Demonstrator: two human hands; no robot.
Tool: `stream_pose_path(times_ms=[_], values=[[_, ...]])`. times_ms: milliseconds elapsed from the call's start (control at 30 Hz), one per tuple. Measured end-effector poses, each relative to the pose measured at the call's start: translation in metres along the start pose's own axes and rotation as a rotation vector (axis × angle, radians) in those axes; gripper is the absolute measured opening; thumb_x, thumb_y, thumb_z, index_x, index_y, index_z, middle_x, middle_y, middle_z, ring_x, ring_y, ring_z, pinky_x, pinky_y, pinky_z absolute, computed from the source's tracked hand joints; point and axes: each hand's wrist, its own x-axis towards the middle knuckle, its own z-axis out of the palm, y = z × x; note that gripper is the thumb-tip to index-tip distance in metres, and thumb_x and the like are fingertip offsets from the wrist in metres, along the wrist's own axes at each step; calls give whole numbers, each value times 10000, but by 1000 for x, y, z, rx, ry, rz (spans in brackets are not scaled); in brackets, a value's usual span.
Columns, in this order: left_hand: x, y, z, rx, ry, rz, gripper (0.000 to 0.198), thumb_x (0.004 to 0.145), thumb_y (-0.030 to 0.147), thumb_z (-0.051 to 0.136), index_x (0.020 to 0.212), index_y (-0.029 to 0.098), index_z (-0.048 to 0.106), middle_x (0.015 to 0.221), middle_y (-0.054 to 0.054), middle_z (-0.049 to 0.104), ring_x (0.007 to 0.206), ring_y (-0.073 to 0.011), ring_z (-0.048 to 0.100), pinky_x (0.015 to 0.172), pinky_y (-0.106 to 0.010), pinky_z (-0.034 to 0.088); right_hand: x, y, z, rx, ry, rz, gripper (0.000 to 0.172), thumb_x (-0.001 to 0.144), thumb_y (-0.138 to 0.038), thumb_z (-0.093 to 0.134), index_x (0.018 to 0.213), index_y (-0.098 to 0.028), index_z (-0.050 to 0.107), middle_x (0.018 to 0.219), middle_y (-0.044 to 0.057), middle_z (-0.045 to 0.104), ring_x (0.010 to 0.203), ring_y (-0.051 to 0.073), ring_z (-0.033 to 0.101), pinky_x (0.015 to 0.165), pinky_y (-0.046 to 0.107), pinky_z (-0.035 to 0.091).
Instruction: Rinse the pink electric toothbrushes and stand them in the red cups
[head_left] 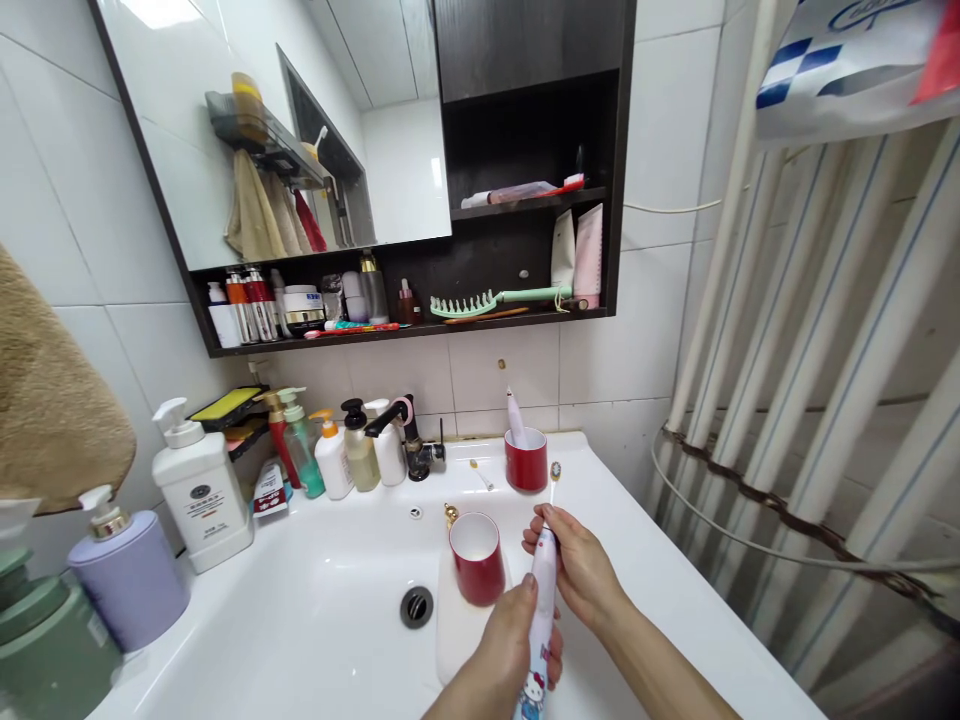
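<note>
Left hand (504, 636): fingers wrapped round the handle of an electric toothbrush (543, 590), thumb along its left side. Right hand (583, 568): fingers pinched at the upper end of the same toothbrush, at the neck below the brush head (556, 470). The toothbrush is tilted, brush head pointing to the far side, cartoon print at the near end of the handle. It is located above the right part of the sink (315, 600).

Left of the hands, 1 red cup (480, 575) stands upright on a pale pad (454, 645); the drain (416, 607) is just left of the pad. Beyond the hands, a 2nd red cup (527, 468) stands on the far rim of the sink, holding a pale handle (515, 418) with a bare metal tip. A loose brush head (482, 477) lies on the rim just left of that 2nd cup.

Farther left along the rim: a black faucet (415, 445), then a row of pump bottles, including 1 large white bottle (202, 500) and 1 purple bottle (129, 580) nearer. Above, the dark cabinet (532, 130) carries a green hairbrush (499, 300) on its lower shelf. At right, pale radiator pipes (810, 350) line the wall.
</note>
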Motion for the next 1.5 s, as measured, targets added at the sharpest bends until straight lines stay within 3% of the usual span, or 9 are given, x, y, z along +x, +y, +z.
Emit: stream_pose_path(times_ms=[100,367,500,600,767,833,1000,1233,1500], values=[[0,-3,1,134,92,122,529,543,655,259,639,151,388,390,38,422,278,-53,355,302,-173,208,-1,0,0,15,5,-29,138,578,-286,530,628,-171,473,468,-55,478,459,96,502,514,245,420],[2,-8,-1,107,58,112,547,548,659,240,648,145,398,368,37,413,263,-55,350,283,-167,206,1,-2,-3,23,-16,15,123,591,-280,522,627,-174,473,469,-55,485,465,85,504,505,227,422],[1,-4,-1,33,2,-17,587,510,693,209,628,147,389,367,41,398,256,-59,343,281,-180,226,1,1,-3,29,51,10,117,588,-271,527,630,-176,471,460,-60,483,460,75,501,501,212,421],[-1,-3,-3,112,18,38,544,548,662,221,633,150,387,384,43,406,263,-49,341,288,-171,217,4,-1,-4,32,54,6,129,576,-273,536,636,-176,474,472,-56,488,468,78,502,506,216,424],[-4,-5,-7,310,-10,50,450,581,608,283,624,167,361,402,52,415,271,-40,335,291,-159,195,17,-18,-19,45,181,-176,146,569,-307,516,631,-188,461,503,-55,488,467,66,484,519,213,421],[-2,-2,-8,245,30,57,465,570,621,275,613,167,360,397,51,411,267,-44,333,292,-167,194,24,-20,-24,-166,218,-232,171,581,-336,482,665,-187,475,495,-53,474,440,64,460,455,198,399],[10,11,-15,-41,320,79,523,540,661,230,606,160,362,369,56,379,267,-55,332,307,-183,210,52,8,-9,-1144,21,-232,231,644,-311,369,748,-145,491,404,-53,410,360,81,423,370,203,341],[15,15,-20,-112,387,96,552,502,691,223,600,164,352,379,53,388,266,-57,341,303,-180,182,119,44,40,-1502,-7,-317,64,565,-155,461,546,-134,518,590,72,558,615,164,518,520,234,343],[18,11,-18,-143,391,92,574,515,686,204,671,160,370,387,66,356,264,-68,352,303,-187,180,146,50,49,-1749,-25,-270,143,653,-196,442,753,-134,524,834,96,535,781,173,491,637,281,349]])
